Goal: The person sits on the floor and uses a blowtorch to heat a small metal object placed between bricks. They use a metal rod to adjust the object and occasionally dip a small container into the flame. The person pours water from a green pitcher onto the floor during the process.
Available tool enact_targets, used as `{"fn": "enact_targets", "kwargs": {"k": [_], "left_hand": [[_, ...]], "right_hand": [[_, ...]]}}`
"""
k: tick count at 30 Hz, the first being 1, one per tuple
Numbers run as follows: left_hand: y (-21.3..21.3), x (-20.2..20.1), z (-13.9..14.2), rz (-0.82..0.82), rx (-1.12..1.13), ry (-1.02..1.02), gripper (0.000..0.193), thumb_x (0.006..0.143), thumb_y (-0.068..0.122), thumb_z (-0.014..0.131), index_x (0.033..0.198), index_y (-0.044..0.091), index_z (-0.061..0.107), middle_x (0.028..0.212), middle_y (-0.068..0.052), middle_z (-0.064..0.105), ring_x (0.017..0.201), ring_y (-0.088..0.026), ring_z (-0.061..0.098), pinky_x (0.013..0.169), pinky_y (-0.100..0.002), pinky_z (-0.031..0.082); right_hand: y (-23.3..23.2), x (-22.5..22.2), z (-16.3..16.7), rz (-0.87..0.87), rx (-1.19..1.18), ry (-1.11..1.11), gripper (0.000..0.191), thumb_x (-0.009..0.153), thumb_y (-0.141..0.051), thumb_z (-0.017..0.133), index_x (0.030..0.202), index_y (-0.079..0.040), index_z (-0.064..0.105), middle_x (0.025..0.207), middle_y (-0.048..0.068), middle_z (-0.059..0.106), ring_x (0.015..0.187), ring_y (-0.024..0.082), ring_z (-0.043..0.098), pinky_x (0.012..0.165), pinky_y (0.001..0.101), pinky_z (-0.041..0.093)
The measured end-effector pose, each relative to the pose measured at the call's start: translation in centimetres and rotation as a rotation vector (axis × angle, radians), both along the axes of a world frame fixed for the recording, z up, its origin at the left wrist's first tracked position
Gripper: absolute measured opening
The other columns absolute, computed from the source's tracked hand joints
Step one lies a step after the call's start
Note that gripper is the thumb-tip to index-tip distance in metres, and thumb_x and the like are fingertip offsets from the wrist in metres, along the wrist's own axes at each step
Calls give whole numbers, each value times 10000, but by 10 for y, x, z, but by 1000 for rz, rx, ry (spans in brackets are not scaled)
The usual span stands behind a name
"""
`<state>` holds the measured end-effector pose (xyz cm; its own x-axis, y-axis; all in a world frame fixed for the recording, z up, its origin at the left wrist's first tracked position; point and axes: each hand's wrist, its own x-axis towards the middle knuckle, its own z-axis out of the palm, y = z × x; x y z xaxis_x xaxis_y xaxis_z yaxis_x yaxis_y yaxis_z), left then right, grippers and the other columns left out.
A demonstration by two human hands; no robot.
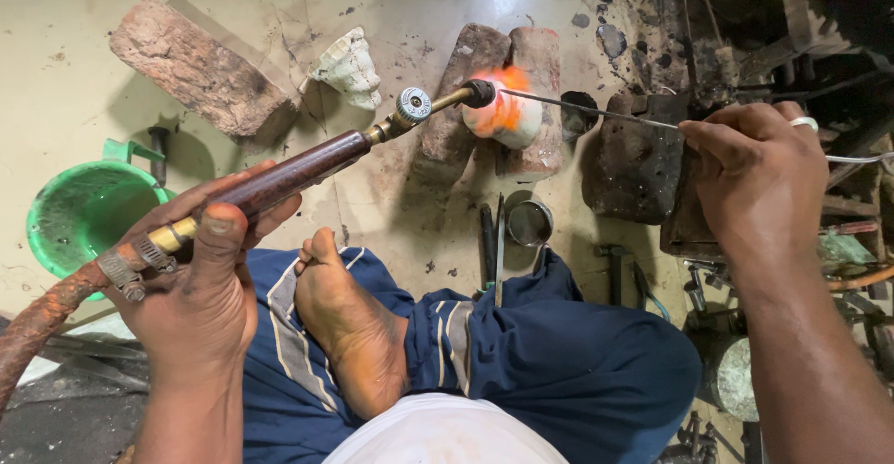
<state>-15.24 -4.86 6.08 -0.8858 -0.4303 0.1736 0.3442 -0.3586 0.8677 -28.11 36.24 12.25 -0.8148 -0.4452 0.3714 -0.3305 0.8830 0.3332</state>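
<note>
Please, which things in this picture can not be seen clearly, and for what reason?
Head view:
- Glowing piece between the bricks: orange glare hides its shape.
- Thin rod: its back end is covered by the right hand.
- Hose behind the torch in the left hand: cut off by the left edge.
- Dark clutter at upper right: too shadowed to identify.
- Green bucket: contents unclear.

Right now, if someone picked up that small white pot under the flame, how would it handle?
The pot glows orange under the torch, so it is probably far too hot to touch. It looks rounded and wedged between two bricks, so it might roll or tip once freed. It seems ceramic, likely brittle.
</note>
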Motion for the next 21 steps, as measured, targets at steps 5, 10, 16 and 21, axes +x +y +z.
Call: {"fn": "enact_targets", "kwargs": {"k": [5, 10, 16, 21], "left_hand": [[-1, 0, -3, -5, 11, 4, 440, 1049, 221, 795, 1204, -164, 648, 1170, -277, 704, 1043, -312, 745, 942, -432, 598], [-2, 1, -5, -7, 3, 9, 456, 1052, 234, 791, 1211, -167, 643, 1182, -281, 702, 1058, -322, 746, 943, -432, 597], [-3, 3, -6, -20, 10, -5, 481, 1055, 264, 785, 1217, -165, 640, 1202, -281, 698, 1055, -321, 742, 952, -438, 594], [-2, 6, -6, -11, -13, 3, 485, 1058, 278, 789, 1208, -160, 645, 1202, -287, 700, 1051, -327, 747, 958, -448, 594]], "right_hand": [[-7, 1, 5, -17, -17, -15, 193, 888, -45, 826, 1038, -164, 843, 1008, 30, 758, 958, 197, 668, 825, 338, 578], [3, 1, -2, -25, -32, -25, 194, 906, -49, 814, 1051, -174, 845, 1026, 19, 763, 973, 187, 669, 834, 329, 580], [18, 2, -18, -125, 14, -12, 125, 935, -89, 795, 1020, -170, 836, 1015, 51, 762, 948, 173, 677, 738, 290, 580], [31, 6, -25, -134, 8, -45, 113, 1063, -127, 775, 1066, -225, 833, 1085, -9, 772, 1048, 129, 685, 899, 264, 599]]}}
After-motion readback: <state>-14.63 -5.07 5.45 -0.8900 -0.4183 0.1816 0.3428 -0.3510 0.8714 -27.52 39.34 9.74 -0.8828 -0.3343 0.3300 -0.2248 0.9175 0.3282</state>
